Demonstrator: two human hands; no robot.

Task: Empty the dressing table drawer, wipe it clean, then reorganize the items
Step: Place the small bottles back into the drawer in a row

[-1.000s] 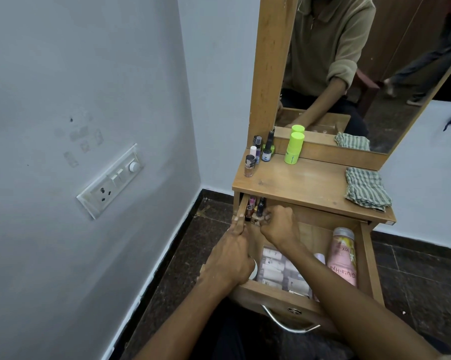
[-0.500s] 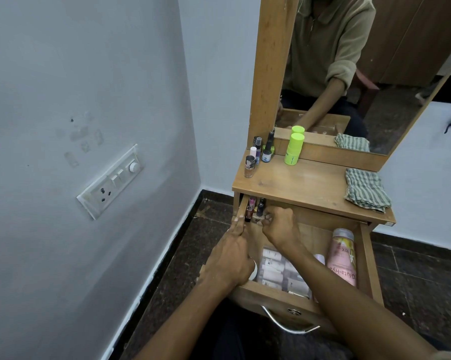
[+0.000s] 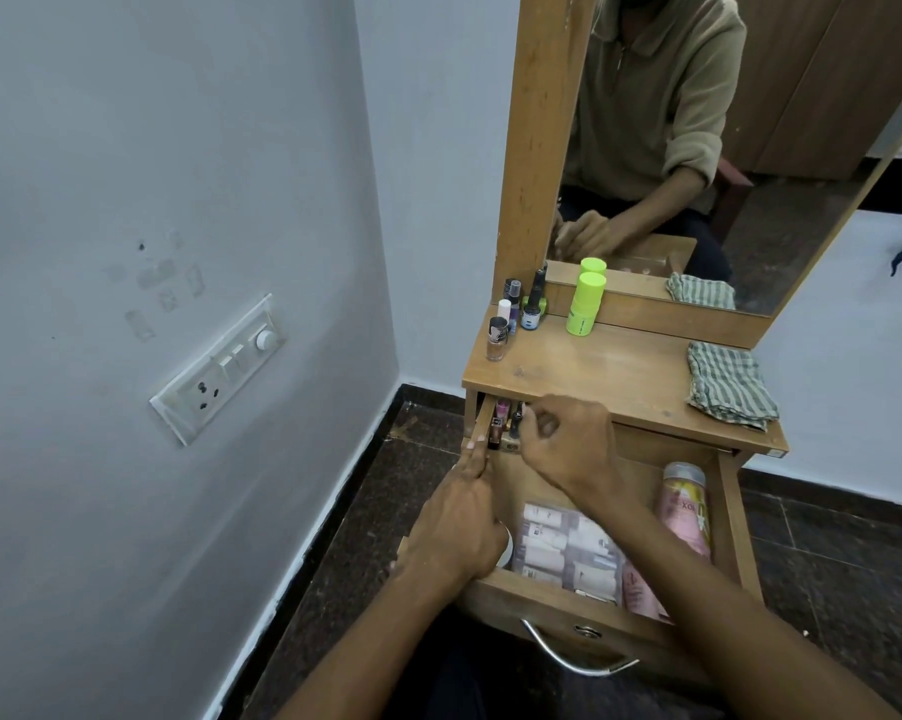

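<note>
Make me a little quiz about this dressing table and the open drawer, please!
1. True or false: the checked cloth lies inside the drawer.
2. Which colour is the tall stick by the mirror? A red, B bright green, C black.
3. Fill in: the pink bottle lies along the drawer's ____ side.

Key: 1 false, it lies on the tabletop. 2 B. 3 right.
</note>
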